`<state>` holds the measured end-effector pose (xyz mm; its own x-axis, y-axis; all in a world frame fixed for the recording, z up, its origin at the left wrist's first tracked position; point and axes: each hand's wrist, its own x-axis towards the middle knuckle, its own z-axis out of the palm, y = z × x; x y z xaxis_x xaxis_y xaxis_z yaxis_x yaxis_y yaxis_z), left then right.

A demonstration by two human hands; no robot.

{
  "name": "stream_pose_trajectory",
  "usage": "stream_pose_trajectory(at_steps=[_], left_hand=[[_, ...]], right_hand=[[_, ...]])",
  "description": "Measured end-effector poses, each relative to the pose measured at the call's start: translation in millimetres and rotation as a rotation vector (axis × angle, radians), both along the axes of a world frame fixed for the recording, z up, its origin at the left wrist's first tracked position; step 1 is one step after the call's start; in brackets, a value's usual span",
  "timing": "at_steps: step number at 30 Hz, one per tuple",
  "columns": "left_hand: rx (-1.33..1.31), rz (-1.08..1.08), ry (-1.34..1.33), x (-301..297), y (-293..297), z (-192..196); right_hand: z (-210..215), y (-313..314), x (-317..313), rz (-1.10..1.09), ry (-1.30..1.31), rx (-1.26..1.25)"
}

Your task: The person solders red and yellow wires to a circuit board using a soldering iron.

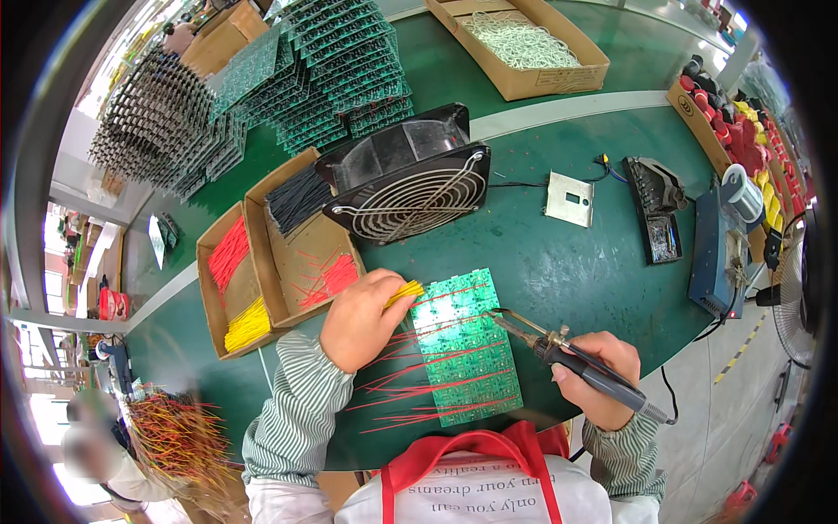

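A green circuit board panel [476,358] lies on the green bench in front of me. Several red wires [401,377] are attached along it and trail off its left side. My left hand [362,319] pinches a bunch of short yellow wires [407,293] at the panel's upper left edge. In my right hand [602,375] is a soldering iron [594,371] with a wire feed arm, its fingers wrapped around the dark handle. The iron's tip is at the panel's upper right part; whether it touches a pad is too small to tell.
Left of the panel, cardboard trays [278,301] hold red, yellow and black wires. A black fan [410,179] stands beyond. Stacked circuit boards [340,70] rise at the back left. On the right are a soldering iron stand [655,210], a blue soldering station [720,253] and a solder spool [742,194].
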<state>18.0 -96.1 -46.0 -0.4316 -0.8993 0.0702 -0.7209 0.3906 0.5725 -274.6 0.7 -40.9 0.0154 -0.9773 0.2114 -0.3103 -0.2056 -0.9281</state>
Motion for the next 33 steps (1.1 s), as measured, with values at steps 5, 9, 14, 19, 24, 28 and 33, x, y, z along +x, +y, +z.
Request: stream_pose_trajectory(at_steps=[5, 9, 14, 19, 24, 28, 33], left_hand=[[0.036, -0.009, -0.032, -4, 9, 3], [-0.063, 0.044, -0.032, -6, 15, 18], [0.107, -0.019, 0.041, -4, 28, 8], [0.224, 0.059, 0.038, 4, 15, -5], [0.29, 0.027, 0.081, 6, 12, -5], [0.333, 0.021, 0.078, 7, 10, -4], [0.341, 0.025, 0.128, 8, 9, -7]], right_hand=[[7, -11, 2, -0.001, -0.012, 0.061], [7, -17, 6, 0.023, -0.003, 0.04], [13, -24, 17, 0.125, -0.013, 0.069], [12, -34, 30, 0.167, -0.023, 0.169], [6, -40, 37, 0.14, -0.107, 0.29], [3, -42, 39, 0.155, -0.101, 0.28], [2, -44, 42, 0.157, -0.115, 0.29]])
